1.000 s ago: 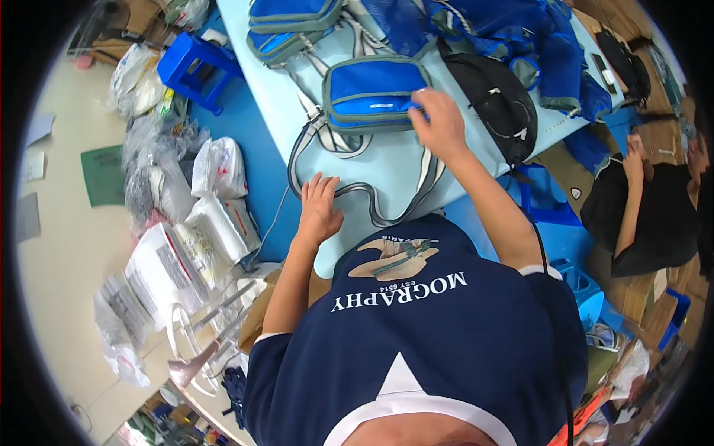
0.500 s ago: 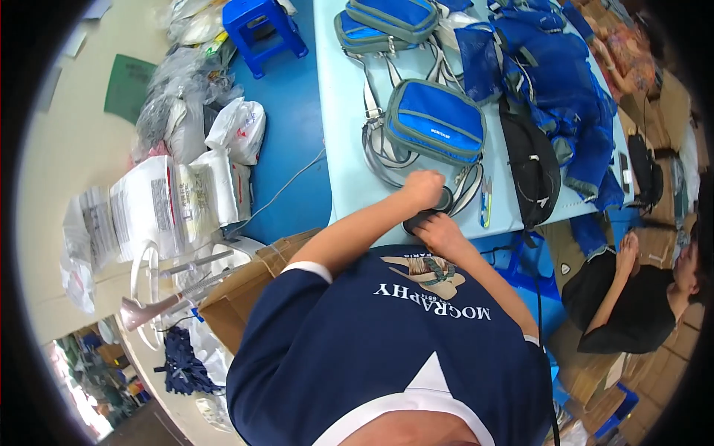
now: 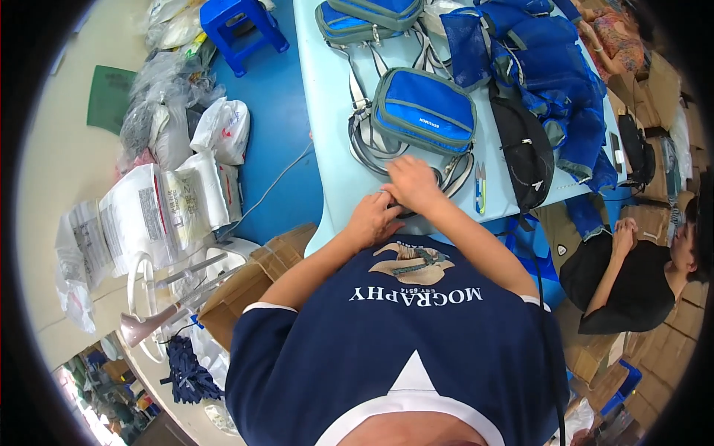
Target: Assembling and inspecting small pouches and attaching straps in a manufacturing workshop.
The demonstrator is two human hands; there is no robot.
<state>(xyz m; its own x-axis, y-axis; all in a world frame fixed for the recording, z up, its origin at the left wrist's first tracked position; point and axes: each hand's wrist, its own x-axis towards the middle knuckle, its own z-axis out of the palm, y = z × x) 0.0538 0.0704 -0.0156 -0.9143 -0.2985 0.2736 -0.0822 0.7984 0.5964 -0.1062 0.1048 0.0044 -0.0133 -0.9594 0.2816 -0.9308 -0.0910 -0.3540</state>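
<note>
At the near edge of the table my two hands meet, fingers bent inward and touching. My left hand (image 3: 372, 218) is closed in a pinch. My right hand (image 3: 413, 186) is closed too, just beyond it. A dark band-like piece (image 3: 407, 213) shows in part under them; what the fingertips hold is hidden. Right beyond my hands lies a blue shoulder bag (image 3: 428, 110) with grey trim. Its grey-and-white strap (image 3: 360, 141) loops along the left side and down toward my right hand. Thread snips (image 3: 480, 189) with yellow and blue parts lie to the right.
Two more blue bags (image 3: 372, 22) lie at the far end of the pale table (image 3: 331, 178). A black bag (image 3: 523, 152) and a heap of blue mesh pieces (image 3: 550, 74) cover the right side. Cardboard (image 3: 256, 271) stands near my left arm. A person (image 3: 625, 275) sits at right.
My left hand has drawn back toward me and left. My right hand has moved up and across, now beyond the left one. The whole view has shifted slightly.
</note>
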